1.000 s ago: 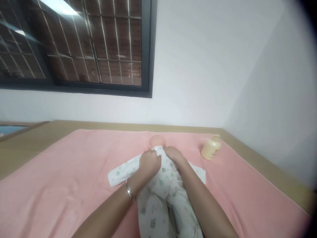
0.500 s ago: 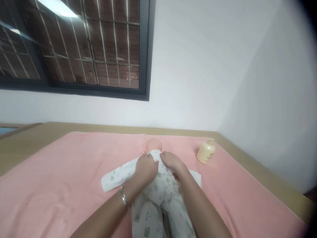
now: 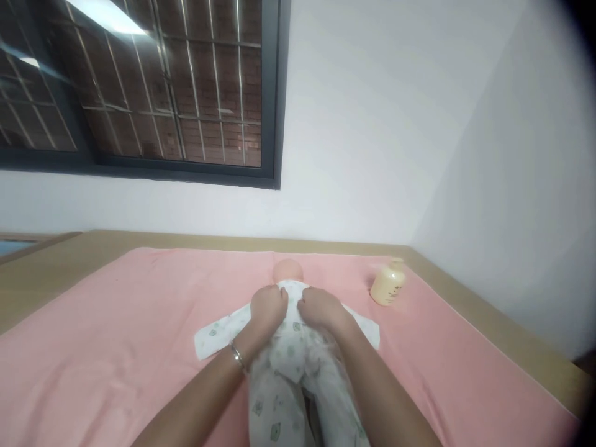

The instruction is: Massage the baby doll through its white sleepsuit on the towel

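Observation:
A baby doll point(image 3: 287, 270) lies on its back with its head away from me, dressed in white baby clothes point(image 3: 293, 347) with small green prints. Both sleeves are spread out to the sides. My left hand point(image 3: 270, 307), with a silver bracelet at the wrist, is closed on the cloth at the left of the chest. On the other side of the chest my right hand point(image 3: 323, 307) is closed on the cloth too. A narrow strip of the garment shows between the hands. My fingertips are mostly hidden from view.
A pink sheet point(image 3: 116, 329) lies under the doll, over a tan surface point(image 3: 493, 323). To the right stands a pale yellow pump bottle point(image 3: 388, 284). Behind are a white wall point(image 3: 354, 143) and a dark-framed barred window point(image 3: 272, 124).
My left hand has shifted a little left and up, and its fingers have curled in. My right hand has closed more tightly. The right sleeve shows more now.

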`<state>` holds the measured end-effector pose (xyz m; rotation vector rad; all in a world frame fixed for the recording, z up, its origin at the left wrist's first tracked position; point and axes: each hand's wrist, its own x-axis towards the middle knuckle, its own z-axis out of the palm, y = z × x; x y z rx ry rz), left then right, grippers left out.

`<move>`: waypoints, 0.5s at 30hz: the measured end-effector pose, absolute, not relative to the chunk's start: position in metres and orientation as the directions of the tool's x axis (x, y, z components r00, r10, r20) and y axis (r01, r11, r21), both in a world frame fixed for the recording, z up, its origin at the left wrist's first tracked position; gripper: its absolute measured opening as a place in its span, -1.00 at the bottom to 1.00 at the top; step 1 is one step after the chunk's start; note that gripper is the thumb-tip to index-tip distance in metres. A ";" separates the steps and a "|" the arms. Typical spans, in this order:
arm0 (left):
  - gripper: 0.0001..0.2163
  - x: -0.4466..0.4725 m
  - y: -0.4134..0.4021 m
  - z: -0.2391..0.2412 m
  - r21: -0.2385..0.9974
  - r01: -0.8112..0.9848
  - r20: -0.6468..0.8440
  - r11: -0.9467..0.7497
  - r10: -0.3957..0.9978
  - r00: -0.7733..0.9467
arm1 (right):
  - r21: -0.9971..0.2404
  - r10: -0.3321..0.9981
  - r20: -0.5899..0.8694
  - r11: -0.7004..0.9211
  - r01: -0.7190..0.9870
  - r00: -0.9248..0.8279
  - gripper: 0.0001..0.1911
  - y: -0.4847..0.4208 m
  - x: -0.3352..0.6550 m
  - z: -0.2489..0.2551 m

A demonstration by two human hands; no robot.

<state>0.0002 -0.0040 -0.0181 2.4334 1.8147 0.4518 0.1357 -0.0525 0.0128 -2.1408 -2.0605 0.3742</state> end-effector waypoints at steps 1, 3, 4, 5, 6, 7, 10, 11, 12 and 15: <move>-0.65 0.002 -0.012 -0.018 0.189 0.921 0.220 -0.341 0.928 0.299 | -0.271 0.996 -0.070 -0.073 0.960 0.056 -0.63 -0.050 0.135 0.010; -0.72 0.007 -0.031 -0.017 0.074 0.899 0.268 -0.432 0.877 0.400 | -0.271 0.990 -0.064 -0.139 0.952 0.126 -0.59 -0.041 0.134 0.004; -0.73 0.009 -0.040 -0.018 0.020 0.884 0.280 -0.467 0.852 0.443 | -0.275 0.987 -0.064 -0.162 0.948 0.151 -0.56 -0.036 0.134 0.000; -0.72 0.011 -0.047 -0.018 -0.014 0.873 0.286 -0.487 0.835 0.471 | -0.281 0.984 -0.063 -0.177 0.943 0.166 -0.52 -0.031 0.135 -0.003; -0.71 0.012 -0.051 -0.018 -0.022 0.869 0.289 -0.494 0.829 0.478 | -0.289 0.982 -0.065 -0.191 0.938 0.180 -0.47 -0.026 0.136 -0.006; -0.71 0.012 -0.052 -0.018 -0.013 0.868 0.296 -0.496 0.827 0.477 | -0.299 0.980 -0.067 -0.201 0.933 0.189 -0.42 -0.023 0.138 -0.008; -0.73 0.008 -0.038 -0.018 0.055 0.886 0.318 -0.459 0.850 0.421 | -0.333 0.982 -0.076 -0.189 0.924 0.174 -0.36 -0.022 0.144 -0.007; -0.70 0.006 -0.029 -0.019 0.088 0.895 0.311 -0.438 0.865 0.393 | -0.344 0.986 -0.076 -0.167 0.924 0.150 -0.39 -0.025 0.146 -0.004; -0.65 0.002 -0.019 -0.019 0.129 0.900 0.297 -0.417 0.882 0.366 | -0.355 0.990 -0.074 -0.135 0.925 0.116 -0.45 -0.029 0.147 0.000; -0.56 -0.008 0.008 -0.021 0.281 0.878 0.229 -0.388 0.915 0.331 | -0.388 0.996 -0.075 0.016 0.921 -0.049 -0.65 -0.043 0.150 0.013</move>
